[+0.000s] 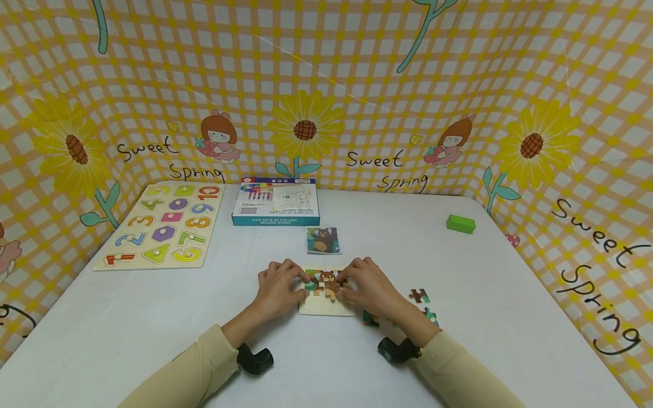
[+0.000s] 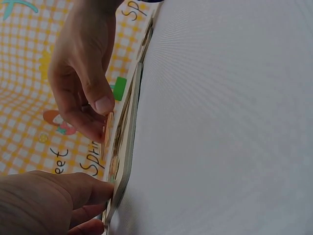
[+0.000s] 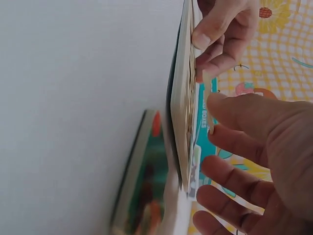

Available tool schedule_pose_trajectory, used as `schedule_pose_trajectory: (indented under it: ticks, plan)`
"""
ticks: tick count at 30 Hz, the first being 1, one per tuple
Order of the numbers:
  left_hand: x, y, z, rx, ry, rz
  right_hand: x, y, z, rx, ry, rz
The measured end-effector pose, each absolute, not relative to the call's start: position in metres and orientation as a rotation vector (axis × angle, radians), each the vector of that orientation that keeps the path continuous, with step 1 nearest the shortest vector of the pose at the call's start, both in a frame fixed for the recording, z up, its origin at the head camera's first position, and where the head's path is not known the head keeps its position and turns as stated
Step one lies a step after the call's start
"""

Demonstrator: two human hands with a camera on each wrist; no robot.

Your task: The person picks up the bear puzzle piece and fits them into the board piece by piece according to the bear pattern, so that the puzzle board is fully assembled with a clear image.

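A wooden jigsaw board (image 1: 326, 308) with a partly filled bear picture lies between the hands; its near part shows bare wood. My left hand (image 1: 279, 288) holds the board's left edge between thumb and fingers, as the left wrist view also shows. My right hand (image 1: 369, 288) pinches a jigsaw piece (image 3: 209, 90) between thumb and index finger, just above the board, its other fingers loosely bent. Loose jigsaw pieces lie by the right forearm: a brown piece (image 1: 420, 295), a green-edged piece (image 1: 432, 316) and a dark piece (image 1: 370, 319), partly hidden.
Beyond the board lies a bear picture card (image 1: 323, 241). A flat teal box (image 1: 275, 220) stands behind it. At the left is a number and shape board (image 1: 173, 232); a green block (image 1: 461, 224) sits at the far right. Patterned cloth (image 1: 357, 113) surrounds the table.
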State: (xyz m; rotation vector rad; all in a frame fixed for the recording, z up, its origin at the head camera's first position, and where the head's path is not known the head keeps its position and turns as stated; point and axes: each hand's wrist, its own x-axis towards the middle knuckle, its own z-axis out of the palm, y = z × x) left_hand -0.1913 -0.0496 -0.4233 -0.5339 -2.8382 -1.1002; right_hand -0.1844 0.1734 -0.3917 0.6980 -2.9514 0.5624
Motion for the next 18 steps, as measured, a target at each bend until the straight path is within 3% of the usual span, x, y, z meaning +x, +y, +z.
schedule_pose_trajectory:
  ticks: [18]
  plan:
    - [-0.1917, -0.0493, -0.4237, -0.531, -2.842, -1.1, -0.1892, 0.1665, -0.3971, 0.685, -2.975, 0.544]
